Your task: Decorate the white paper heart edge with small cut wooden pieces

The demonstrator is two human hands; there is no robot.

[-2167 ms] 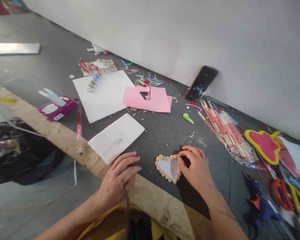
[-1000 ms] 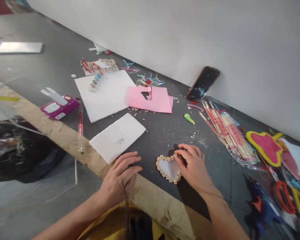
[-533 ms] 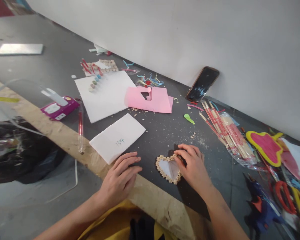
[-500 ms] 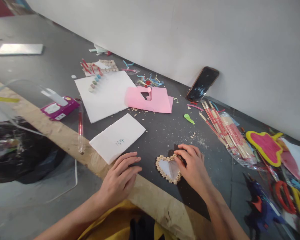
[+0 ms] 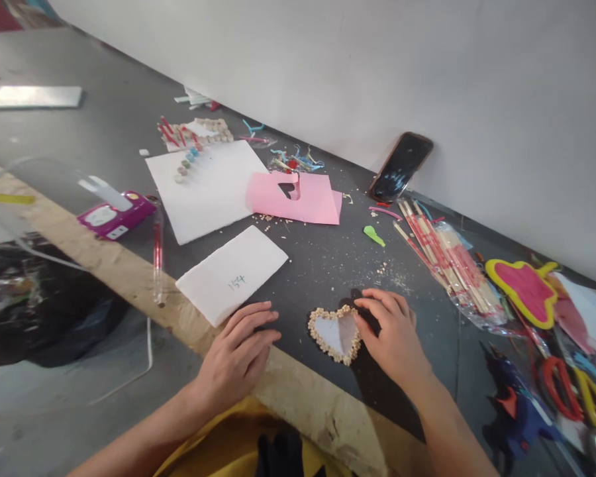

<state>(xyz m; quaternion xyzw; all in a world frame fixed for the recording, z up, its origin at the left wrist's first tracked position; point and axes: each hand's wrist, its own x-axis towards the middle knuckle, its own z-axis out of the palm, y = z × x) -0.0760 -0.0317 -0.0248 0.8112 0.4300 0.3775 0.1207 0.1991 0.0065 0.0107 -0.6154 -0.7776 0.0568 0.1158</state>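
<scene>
A small white heart point(image 5: 334, 333) edged with tan beads lies on the dark table point(image 5: 322, 262) near its front edge. My right hand point(image 5: 392, 331) rests just right of the heart, fingers curled and loosely apart, its fingertips at the heart's upper right rim; nothing shows inside it. My left hand point(image 5: 236, 354) lies flat on the wooden table edge to the heart's left, fingers stretched out, holding nothing. A white card point(image 5: 231, 271) marked with numbers lies just beyond my left hand.
A pink sheet point(image 5: 298, 197) with a heart cut-out, a white sheet point(image 5: 206, 189) and loose beads lie further back. A phone point(image 5: 400, 165) leans on the wall. A pack of sticks point(image 5: 444, 255), foam shapes, scissors point(image 5: 573, 391) and a blue glue gun point(image 5: 516, 404) crowd the right. A purple box point(image 5: 114, 215) sits left.
My right hand's fingertips have shifted slightly off the heart's top rim toward its right side. My left hand has stayed in place.
</scene>
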